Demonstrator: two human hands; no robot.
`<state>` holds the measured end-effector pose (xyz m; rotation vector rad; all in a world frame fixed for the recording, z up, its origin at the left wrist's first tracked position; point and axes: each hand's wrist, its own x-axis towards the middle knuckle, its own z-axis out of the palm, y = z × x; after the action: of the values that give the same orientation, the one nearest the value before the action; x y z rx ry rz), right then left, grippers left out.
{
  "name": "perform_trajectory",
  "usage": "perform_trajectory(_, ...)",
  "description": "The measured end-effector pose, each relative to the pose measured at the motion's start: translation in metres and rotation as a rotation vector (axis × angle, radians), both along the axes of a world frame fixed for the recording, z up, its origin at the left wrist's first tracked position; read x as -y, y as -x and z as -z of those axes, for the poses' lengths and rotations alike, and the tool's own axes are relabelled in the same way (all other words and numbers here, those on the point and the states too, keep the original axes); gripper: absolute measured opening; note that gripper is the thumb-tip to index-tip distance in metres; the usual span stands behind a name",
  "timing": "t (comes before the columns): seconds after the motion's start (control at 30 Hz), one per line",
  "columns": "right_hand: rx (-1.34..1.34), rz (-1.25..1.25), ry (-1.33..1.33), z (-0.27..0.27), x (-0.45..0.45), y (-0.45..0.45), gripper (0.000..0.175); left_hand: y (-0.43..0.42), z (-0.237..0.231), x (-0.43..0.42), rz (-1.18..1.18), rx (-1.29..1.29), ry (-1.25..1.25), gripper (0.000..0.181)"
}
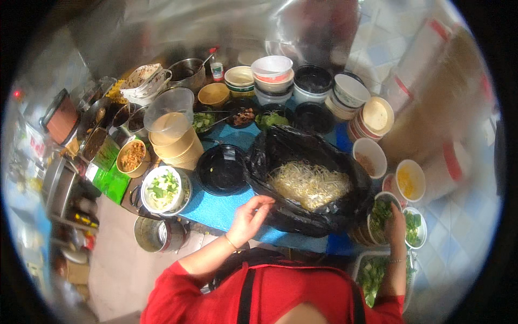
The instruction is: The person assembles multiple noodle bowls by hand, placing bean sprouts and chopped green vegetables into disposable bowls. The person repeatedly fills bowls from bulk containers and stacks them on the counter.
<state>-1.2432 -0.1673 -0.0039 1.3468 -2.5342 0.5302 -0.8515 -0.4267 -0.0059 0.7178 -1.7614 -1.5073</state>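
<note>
A black plastic bag (279, 218) lies gaping on the blue table, with bean sprouts (309, 182) heaped inside. My left hand (251, 216) is at the bag's near left edge, fingers bent and thumb close to the fingertips. I cannot tell whether it pinches the plastic. At the right, my right hand (397, 227) reaches into a bowl of chopped leafy greens (380, 214); its fingertips are partly hidden. A white tub of cut greens (413, 227) stands beside that bowl. Below my right forearm is a clear container holding more greens (370, 279).
Left of the bag are a black bowl (221, 170), a tub of chopped scallions (162, 188) and stacked paper bowls (178, 150). More stacked bowls (273, 77) line the back, near a red-capped bottle (216, 67). A metal pot (153, 235) stands below the table's left edge.
</note>
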Motion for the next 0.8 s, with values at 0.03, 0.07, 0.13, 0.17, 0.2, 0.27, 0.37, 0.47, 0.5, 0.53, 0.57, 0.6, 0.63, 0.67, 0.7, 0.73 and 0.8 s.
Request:
perform_trajectory(0.03, -0.020, 0.054, -0.061, 0.000, 0.000, 0.000, 0.045, -0.010, 0.005, 0.009, -0.041, -0.015, -0.028, 0.019)
perform_trajectory(0.07, -0.038, 0.098, -0.125, -0.001, 0.002, 0.000, 0.045, -0.020, 0.009, 0.017, -0.064, 0.004, -0.028, 0.019)
perform_trajectory(0.13, -0.079, 0.164, 0.116, -0.008, 0.013, -0.001, 0.031, -0.040, 0.014, 0.031, -0.118, 0.067, -0.023, 0.019)
perform_trajectory(0.17, 0.025, 0.340, 0.104, -0.017, 0.023, 0.001, 0.024, -0.049, 0.014, 0.040, -0.139, 0.065, -0.006, 0.018)
perform_trajectory(0.2, 0.019, 0.312, 0.165, -0.027, 0.033, -0.001, 0.022, -0.056, 0.013, 0.049, -0.158, 0.080, 0.020, 0.018)
perform_trajectory(0.27, 0.066, 0.217, 0.274, -0.048, 0.064, -0.011, 0.021, -0.069, 0.009, 0.064, -0.196, 0.110, 0.076, 0.018)
perform_trajectory(0.37, 0.182, 0.007, 0.353, -0.082, 0.131, -0.045, 0.020, -0.090, 0.001, 0.080, -0.258, 0.084, 0.135, 0.017)
perform_trajectory(0.47, 0.132, -0.223, 0.315, -0.111, 0.209, -0.106, 0.016, -0.111, -0.004, 0.089, -0.316, 0.063, 0.133, 0.017)
perform_trajectory(0.5, 0.000, -0.333, 0.275, -0.121, 0.233, -0.127, 0.014, -0.117, -0.005, 0.092, -0.333, 0.084, 0.139, 0.017)
perform_trajectory(0.53, 0.084, -0.392, 0.218, -0.128, 0.256, -0.149, 0.014, -0.122, -0.007, 0.094, -0.357, 0.086, 0.112, 0.017)
perform_trajectory(0.57, 0.184, -0.491, 0.193, -0.133, 0.277, -0.168, 0.013, -0.130, -0.009, 0.096, -0.415, 0.156, 0.259, 0.018)
perform_trajectory(0.6, 0.102, -0.599, 0.186, -0.136, 0.298, -0.185, 0.014, -0.136, -0.012, 0.102, -0.481, 0.158, 0.299, 0.018)
perform_trajectory(0.63, 0.025, -0.743, 0.208, -0.137, 0.317, -0.197, 0.015, -0.140, -0.015, 0.107, -0.549, 0.155, 0.368, 0.019)
perform_trajectory(0.67, -0.031, -0.835, 0.188, -0.138, 0.332, -0.205, 0.016, -0.146, -0.019, 0.113, -0.604, 0.162, 0.393, 0.020)
perform_trajectory(0.7, -0.085, -0.911, 0.158, -0.137, 0.344, -0.208, 0.016, -0.151, -0.024, 0.120, -0.654, 0.160, 0.447, 0.020)
perform_trajectory(0.73, -0.067, -0.932, 0.132, -0.135, 0.353, -0.209, 0.016, -0.153, -0.029, 0.124, -0.705, 0.144, 0.383, 0.019)
perform_trajectory(0.8, -0.034, -0.929, 0.085, -0.129, 0.365, -0.199, 0.016, -0.154, -0.035, 0.127, -0.755, 0.137, 0.359, 0.019)
